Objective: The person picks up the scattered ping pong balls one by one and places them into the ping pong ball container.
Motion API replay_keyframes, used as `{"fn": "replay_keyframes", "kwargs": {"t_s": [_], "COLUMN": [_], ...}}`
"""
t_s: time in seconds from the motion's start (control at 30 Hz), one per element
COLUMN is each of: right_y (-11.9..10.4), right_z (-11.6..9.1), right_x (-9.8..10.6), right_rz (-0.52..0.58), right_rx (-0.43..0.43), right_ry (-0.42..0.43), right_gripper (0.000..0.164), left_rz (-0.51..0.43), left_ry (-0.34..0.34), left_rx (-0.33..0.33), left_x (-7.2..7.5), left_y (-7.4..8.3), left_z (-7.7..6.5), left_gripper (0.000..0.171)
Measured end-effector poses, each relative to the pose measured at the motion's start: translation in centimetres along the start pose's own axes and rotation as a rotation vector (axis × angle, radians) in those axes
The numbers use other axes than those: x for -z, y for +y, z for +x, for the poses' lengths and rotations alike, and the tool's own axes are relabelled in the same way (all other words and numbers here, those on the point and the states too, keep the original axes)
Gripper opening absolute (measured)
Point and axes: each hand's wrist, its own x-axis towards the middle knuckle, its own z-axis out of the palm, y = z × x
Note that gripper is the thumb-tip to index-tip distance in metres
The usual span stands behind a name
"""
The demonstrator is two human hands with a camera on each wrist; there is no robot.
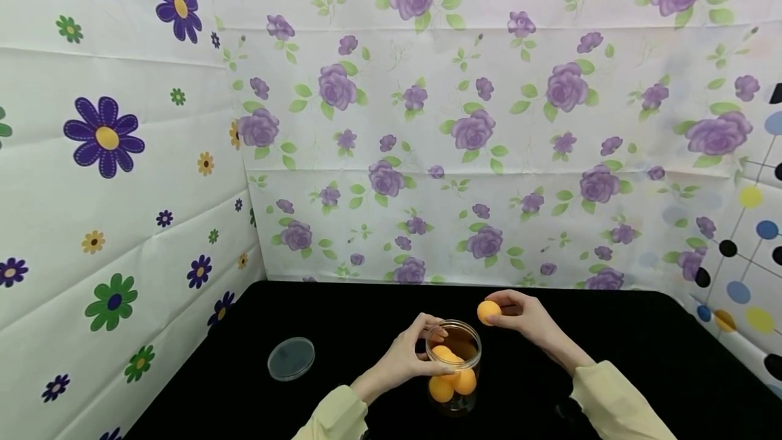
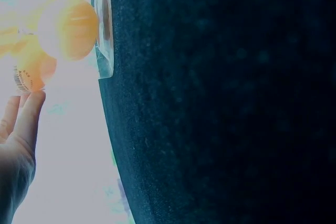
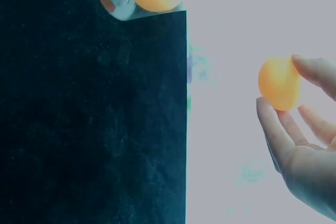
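My left hand (image 1: 403,357) grips a clear jar (image 1: 454,409) near its uncovered rim, fingers on the far side and thumb in front. Several orange ping-pong balls (image 1: 442,389) lie inside the jar, some with printed marks. To the jar's right, slightly above rim height, my right hand (image 1: 527,319) pinches another orange ping-pong ball (image 1: 488,312). In the right wrist view, thumb and fingertips hold this ball (image 3: 280,83) from opposite sides. The left wrist view shows fingers of the left hand (image 2: 21,140) against the jar's side, partly washed out by glare.
A round clear lid (image 1: 291,359) lies left of the jar on the black tabletop (image 1: 360,318). Behind the table hangs a white cloth (image 1: 366,223) with purple flowers. More patterned cloths close off the left and right sides.
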Motion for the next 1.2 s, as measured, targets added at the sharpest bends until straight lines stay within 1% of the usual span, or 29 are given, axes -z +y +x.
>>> {"fn": "replay_keyframes", "kwargs": {"t_s": [0.07, 0.13, 0.17, 0.27, 0.3, 0.37, 0.47, 0.53, 0.6, 0.7, 0.83, 0.93, 1.03, 1.2], "right_y": [-0.3, -1.3, -1.8, -2.4, -2.5, -2.1, -2.0, -2.2, -2.5, -2.9, -3.6, -4.0, -4.4, -5.0], "right_z": [-0.1, -0.5, -0.6, -0.8, -0.8, -0.5, -0.4, -0.4, -0.4, -0.5, -0.6, -0.7, -0.8, -1.0], "right_x": [0.0, -0.2, -0.3, -0.5, -0.5, -0.5, -0.6, -0.7, -0.8, -1.0, -1.2, -1.3, -1.5, -1.7], "right_rz": [0.004, 0.012, 0.012, 0.02, 0.017, 0.014, 0.011, 0.009, 0.007, 0.009, 0.019, 0.028, 0.037, 0.039], "right_rx": [0.008, 0.012, 0.018, 0.034, 0.038, 0.052, 0.054, 0.049, 0.042, 0.04, 0.052, 0.066, 0.08, 0.091], "right_ry": [-0.002, -0.007, -0.011, -0.025, -0.027, -0.032, -0.031, -0.032, -0.034, -0.04, -0.054, -0.071, -0.088, -0.11], "right_gripper": [0.048, 0.045, 0.043, 0.041, 0.041, 0.043, 0.045, 0.045, 0.044, 0.044, 0.045, 0.044, 0.043, 0.042], "left_rz": [0.002, 0.009, 0.011, 0.017, 0.01, 0.002, -0.005, -0.004, -0.003, -0.008, -0.006, -0.002, 0.0, 0.013], "left_ry": [-0.002, -0.002, -0.002, 0.005, 0.003, 0.002, -0.001, -0.003, -0.004, -0.005, 0.001, 0.004, 0.005, 0.014], "left_rx": [-0.009, -0.016, -0.017, -0.019, -0.014, -0.006, 0.001, 0.01, 0.012, 0.009, 0.01, 0.012, 0.014, 0.031], "left_x": [0.0, -0.1, -0.1, -0.1, 0.0, 0.0, 0.0, 0.0, 0.0, 0.0, -0.1, 0.0, 0.0, 0.0], "left_y": [0.8, 1.3, 1.0, 0.1, 0.1, 0.1, 1.6, 2.0, 2.1, 1.5, -0.2, -1.1, -1.5, -1.6], "left_z": [-0.2, -0.3, -0.2, 0.0, 0.0, 0.1, -0.3, -0.4, -0.4, -0.2, 0.2, 0.4, 0.4, 0.3], "left_gripper": [0.056, 0.057, 0.057, 0.056, 0.056, 0.055, 0.055, 0.055, 0.055, 0.055, 0.055, 0.055, 0.055, 0.054]}}
